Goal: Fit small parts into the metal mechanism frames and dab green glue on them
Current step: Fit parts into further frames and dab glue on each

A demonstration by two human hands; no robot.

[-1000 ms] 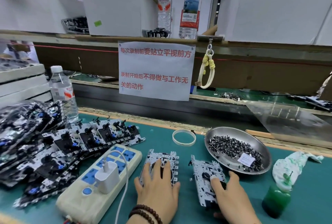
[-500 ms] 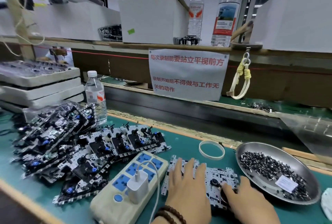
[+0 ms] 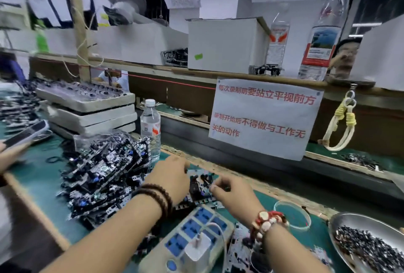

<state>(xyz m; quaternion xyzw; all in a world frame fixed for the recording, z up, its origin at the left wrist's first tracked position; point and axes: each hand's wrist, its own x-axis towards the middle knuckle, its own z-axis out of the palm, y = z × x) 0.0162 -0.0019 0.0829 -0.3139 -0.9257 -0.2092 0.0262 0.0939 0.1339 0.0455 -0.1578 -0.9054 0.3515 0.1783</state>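
Head view: left hand (image 3: 169, 179), beaded dark bracelet at the wrist, reaching forward over a flat perforated metal mechanism frame with black parts (image 3: 200, 186), fingers bent down onto its far-left edge. Whether gripping or merely pressing, cannot tell, fingertips hidden behind the knuckles. Right hand (image 3: 235, 192), red-and-white beaded bracelet at the wrist, just right of that frame, fingers curled, thumb and forefinger pinched together at the frame's right edge; possibly a small part between them, too blurred to confirm.

Between the two hands and slightly beyond them: the frame itself, lying on the green bench mat (image 3: 41, 176), touching a row of similar frames. Left of the left hand: loose heap of finished silver-and-black mechanism frames (image 3: 102, 176), overlapping and tilted. Beyond that heap, clear plastic water bottle (image 3: 150, 128). Under the forearms, nearer the body: cream power strip with blue sockets (image 3: 192, 237), white charger plugged in. Far right of the right hand: shallow round steel dish (image 3: 358, 226) holding small dark parts (image 3: 367, 248). No green glue in view.

Handling, judged: thin stamped sheet, light and stiff but easily bent at the cut-outs, with edges likely sharp; best taken by the long outer edges, away from the protruding black pieces. Small parts light and prone to slip, so fingertip pinch only. Stacked frames likely to snag one another when one is lifted.
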